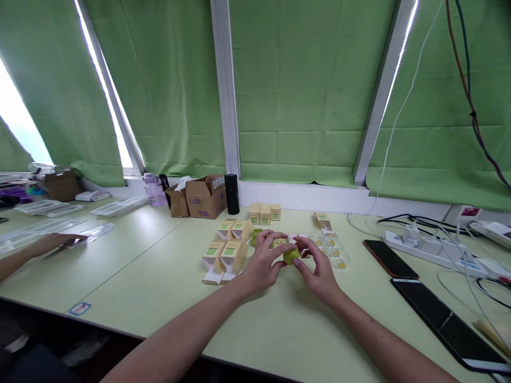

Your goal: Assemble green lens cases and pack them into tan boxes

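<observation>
My left hand (265, 261) and my right hand (318, 268) meet over the table, their fingertips closed around one small round green object (291, 256). Just behind my left hand stands another green item (255, 236), partly covered by the fingers. To the left are several small tan boxes (233, 252) with green labels and open flaps. Beyond my right hand lies a clear plastic tray (339, 258) with round cups holding small yellow pieces. Some pale pink items behind the fingertips are mostly hidden.
Three closed tan boxes (265, 214) stand near the wall beside a black cylinder (231, 194) and a cardboard box (205, 197). At right are phones (391, 259) and a power strip (431, 250) with cables. Another person's hand (59, 242) touches clear plastic at far left.
</observation>
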`<control>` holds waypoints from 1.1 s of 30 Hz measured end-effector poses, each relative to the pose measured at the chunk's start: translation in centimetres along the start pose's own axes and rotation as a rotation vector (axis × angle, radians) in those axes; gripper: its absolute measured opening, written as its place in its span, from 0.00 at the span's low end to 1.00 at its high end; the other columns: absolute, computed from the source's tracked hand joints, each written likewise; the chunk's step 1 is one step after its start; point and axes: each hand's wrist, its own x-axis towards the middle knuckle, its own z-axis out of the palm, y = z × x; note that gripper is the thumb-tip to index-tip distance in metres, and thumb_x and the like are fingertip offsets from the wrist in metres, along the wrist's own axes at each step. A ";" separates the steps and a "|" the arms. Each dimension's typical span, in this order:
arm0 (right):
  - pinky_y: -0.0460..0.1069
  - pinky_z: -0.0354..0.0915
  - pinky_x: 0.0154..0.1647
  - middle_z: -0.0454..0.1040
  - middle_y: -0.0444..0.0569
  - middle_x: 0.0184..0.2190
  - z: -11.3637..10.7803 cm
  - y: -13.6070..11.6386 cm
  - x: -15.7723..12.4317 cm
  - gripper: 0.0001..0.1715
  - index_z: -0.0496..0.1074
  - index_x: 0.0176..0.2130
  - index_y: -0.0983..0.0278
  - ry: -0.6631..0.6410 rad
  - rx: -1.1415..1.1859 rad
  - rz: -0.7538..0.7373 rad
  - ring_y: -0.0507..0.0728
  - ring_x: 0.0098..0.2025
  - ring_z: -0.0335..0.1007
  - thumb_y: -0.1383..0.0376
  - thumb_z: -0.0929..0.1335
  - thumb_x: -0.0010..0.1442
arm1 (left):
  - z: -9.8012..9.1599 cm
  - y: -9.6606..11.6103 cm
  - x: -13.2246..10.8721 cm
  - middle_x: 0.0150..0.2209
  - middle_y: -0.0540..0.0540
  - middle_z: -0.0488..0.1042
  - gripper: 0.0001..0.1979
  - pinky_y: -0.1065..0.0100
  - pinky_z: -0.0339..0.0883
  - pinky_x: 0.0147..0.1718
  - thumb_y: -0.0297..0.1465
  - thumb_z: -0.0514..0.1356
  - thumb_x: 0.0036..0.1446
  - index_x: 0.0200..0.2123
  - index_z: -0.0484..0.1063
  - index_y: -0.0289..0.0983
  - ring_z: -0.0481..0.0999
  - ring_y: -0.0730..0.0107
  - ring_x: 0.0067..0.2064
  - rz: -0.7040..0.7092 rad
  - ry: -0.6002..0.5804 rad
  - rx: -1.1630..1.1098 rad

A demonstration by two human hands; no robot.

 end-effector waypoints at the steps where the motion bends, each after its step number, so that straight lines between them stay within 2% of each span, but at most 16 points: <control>1: 0.56 0.73 0.44 0.78 0.53 0.47 0.0 -0.1 0.0 0.25 0.68 0.61 0.59 -0.001 -0.006 -0.005 0.61 0.47 0.75 0.58 0.68 0.67 | 0.0 0.0 0.0 0.61 0.42 0.69 0.27 0.41 0.63 0.62 0.18 0.61 0.60 0.58 0.73 0.49 0.59 0.50 0.64 0.004 0.002 -0.003; 4: 0.55 0.73 0.43 0.78 0.53 0.46 -0.2 -0.1 0.2 0.24 0.68 0.61 0.59 0.014 -0.014 -0.027 0.61 0.46 0.76 0.58 0.68 0.68 | 0.0 0.0 0.1 0.58 0.42 0.72 0.24 0.43 0.63 0.62 0.19 0.63 0.60 0.56 0.74 0.47 0.61 0.51 0.63 -0.016 0.034 -0.063; 7: 0.55 0.73 0.42 0.79 0.53 0.45 -0.5 0.4 0.4 0.20 0.69 0.59 0.59 0.081 -0.081 -0.037 0.61 0.45 0.75 0.60 0.66 0.70 | 0.1 -0.3 0.3 0.53 0.42 0.75 0.23 0.45 0.64 0.62 0.22 0.67 0.57 0.54 0.74 0.45 0.64 0.52 0.62 -0.113 0.100 -0.173; 11: 0.59 0.71 0.44 0.78 0.52 0.44 -1.0 1.9 0.7 0.12 0.73 0.50 0.58 0.146 -0.392 -0.055 0.65 0.48 0.72 0.66 0.66 0.66 | 0.5 -1.3 0.7 0.51 0.43 0.74 0.22 0.51 0.69 0.59 0.25 0.70 0.53 0.51 0.76 0.43 0.71 0.55 0.58 -0.337 0.195 -0.326; 15: 0.62 0.69 0.44 0.77 0.54 0.45 -1.4 3.7 0.8 0.17 0.75 0.48 0.58 0.062 -0.697 -0.144 0.68 0.48 0.68 0.71 0.69 0.59 | 0.7 -2.2 0.8 0.54 0.40 0.76 0.24 0.53 0.70 0.55 0.27 0.71 0.52 0.53 0.75 0.40 0.76 0.58 0.54 -0.505 0.177 -0.504; 18: 0.63 0.67 0.45 0.77 0.56 0.44 -1.5 4.8 0.7 0.18 0.77 0.46 0.58 0.030 -0.826 -0.200 0.69 0.49 0.67 0.74 0.71 0.56 | 0.7 -2.2 0.9 0.55 0.39 0.77 0.25 0.54 0.70 0.55 0.31 0.71 0.53 0.55 0.72 0.39 0.76 0.57 0.55 -0.514 0.162 -0.672; 25: 0.62 0.64 0.48 0.76 0.58 0.42 -1.5 5.2 0.8 0.10 0.78 0.38 0.59 -0.043 -0.962 -0.188 0.68 0.50 0.65 0.73 0.71 0.59 | 0.6 -1.8 0.8 0.53 0.38 0.78 0.31 0.59 0.70 0.52 0.41 0.74 0.52 0.56 0.71 0.39 0.78 0.56 0.55 -0.550 0.127 -0.925; 30: 0.60 0.59 0.52 0.76 0.59 0.45 -1.4 3.7 1.1 0.10 0.79 0.40 0.62 -0.168 -1.089 -0.035 0.68 0.53 0.64 0.74 0.69 0.60 | 0.6 -1.8 0.7 0.52 0.38 0.79 0.31 0.59 0.68 0.55 0.40 0.75 0.51 0.57 0.73 0.38 0.77 0.56 0.55 -0.581 0.121 -1.051; 33: 0.60 0.57 0.53 0.77 0.59 0.47 -1.5 2.8 1.3 0.12 0.79 0.42 0.63 -0.169 -1.041 0.030 0.68 0.54 0.63 0.73 0.69 0.60 | 0.6 -1.8 0.7 0.53 0.38 0.79 0.31 0.59 0.65 0.57 0.39 0.75 0.52 0.57 0.74 0.38 0.76 0.55 0.56 -0.587 0.134 -1.099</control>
